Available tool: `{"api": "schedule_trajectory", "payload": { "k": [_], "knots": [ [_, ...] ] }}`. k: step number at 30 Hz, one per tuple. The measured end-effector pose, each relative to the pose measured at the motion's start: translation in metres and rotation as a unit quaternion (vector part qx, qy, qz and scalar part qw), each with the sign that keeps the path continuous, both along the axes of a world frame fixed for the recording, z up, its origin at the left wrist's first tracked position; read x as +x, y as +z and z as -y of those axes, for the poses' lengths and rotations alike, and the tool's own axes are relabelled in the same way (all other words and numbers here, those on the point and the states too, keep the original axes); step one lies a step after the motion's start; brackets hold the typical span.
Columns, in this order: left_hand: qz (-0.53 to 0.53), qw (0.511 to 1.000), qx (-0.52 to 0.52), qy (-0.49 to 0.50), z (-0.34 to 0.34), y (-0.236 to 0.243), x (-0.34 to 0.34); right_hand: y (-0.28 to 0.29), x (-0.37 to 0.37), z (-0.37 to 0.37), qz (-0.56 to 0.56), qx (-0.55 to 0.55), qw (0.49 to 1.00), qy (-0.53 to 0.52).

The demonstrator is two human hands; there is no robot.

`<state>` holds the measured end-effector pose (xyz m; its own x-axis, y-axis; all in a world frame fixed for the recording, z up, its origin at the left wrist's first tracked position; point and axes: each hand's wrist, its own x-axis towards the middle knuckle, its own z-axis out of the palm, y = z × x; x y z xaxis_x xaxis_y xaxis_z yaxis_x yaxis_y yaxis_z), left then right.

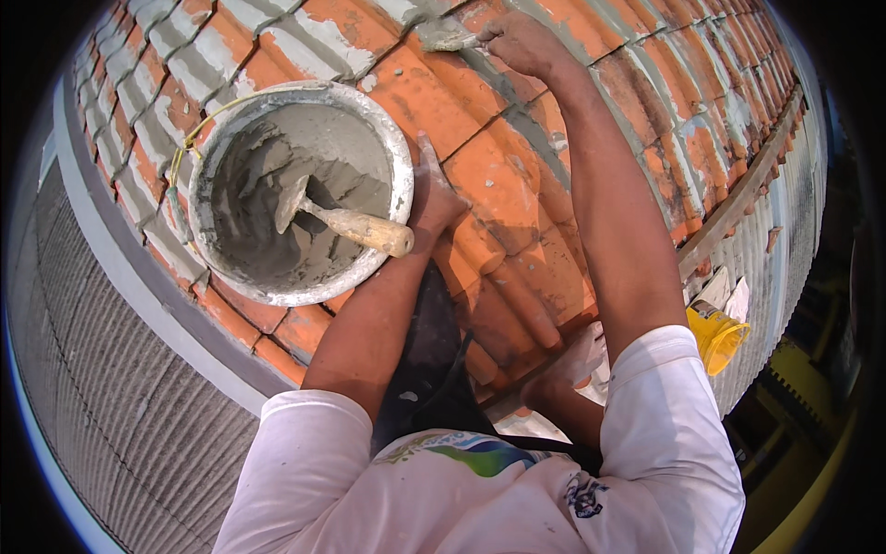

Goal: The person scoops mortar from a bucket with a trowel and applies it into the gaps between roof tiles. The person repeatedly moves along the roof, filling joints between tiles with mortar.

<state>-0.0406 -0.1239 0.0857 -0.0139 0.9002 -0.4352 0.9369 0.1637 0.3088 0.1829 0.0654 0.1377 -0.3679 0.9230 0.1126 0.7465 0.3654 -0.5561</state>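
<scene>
On the tiled roof stands a round bucket with a mortar-crusted rim, holding wet grey mortar. A trowel with a wooden handle lies in it, its blade in the mortar and its grip resting over the near right rim. My left hand is closed against the bucket's right outer side, one finger stretched along the wall; the rest of its grip is partly hidden. Farther up the slope, my right hand is closed round a mortar-smeared brush, whose head is at a grey-filled joint between orange roof tiles.
Grey mortar bands run between the tiles. A yellow cord hangs at the bucket's left. Corrugated sheeting lies below the left edge. At right are a wooden batten and a yellow container. My bare foot is beside the lower tiles.
</scene>
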Motion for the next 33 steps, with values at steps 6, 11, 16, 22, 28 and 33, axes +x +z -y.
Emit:
{"api": "schedule_trajectory", "payload": {
  "k": [6,11,16,22,28,33],
  "knots": [
    [-0.019,0.999,-0.025,-0.001,-0.004,0.006,0.003,0.011,-0.020,-0.008,0.047,0.008,0.999,-0.010],
    [-0.036,0.999,0.000,-0.016,-0.001,0.009,0.003,0.014,-0.021,0.000,0.082,-0.010,0.997,-0.010],
    [-0.045,0.998,-0.029,-0.015,-0.004,0.013,0.003,0.036,0.036,0.040,0.079,-0.029,0.996,0.029],
    [-0.064,0.996,-0.060,-0.004,-0.004,0.021,0.008,0.016,-0.014,0.003,0.085,0.009,0.996,-0.032],
    [-0.070,0.996,-0.057,0.004,-0.007,0.020,0.010,0.020,0.035,0.028,0.084,-0.006,0.996,0.001],
    [-0.071,0.996,-0.054,-0.003,-0.005,0.023,0.011,0.007,0.008,-0.012,0.066,0.016,0.997,-0.038]
  ]
}}
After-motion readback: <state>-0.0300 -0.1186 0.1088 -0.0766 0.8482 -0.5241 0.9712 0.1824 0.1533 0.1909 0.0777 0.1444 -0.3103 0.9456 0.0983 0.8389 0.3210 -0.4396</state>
